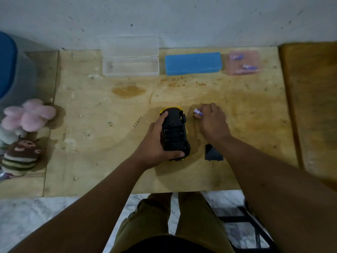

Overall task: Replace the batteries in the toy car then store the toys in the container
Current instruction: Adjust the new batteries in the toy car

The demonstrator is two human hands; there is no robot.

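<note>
While the left hand [156, 143] gripped the upturned toy car [175, 135], its open battery bay lay just left of the right hand [211, 119]. That hand pinched a battery [197, 112]; the bay's long axis appeared to run across the car.

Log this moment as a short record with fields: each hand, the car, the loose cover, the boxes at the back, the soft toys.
left hand: grips the toy car, underside up, battery bay open
right hand: pinches a battery beside the car
cover: dark, flat on the table, right of the car
back row: clear box open, blue box shut, pink box holding batteries
soft toys: at the table's left edge
</note>
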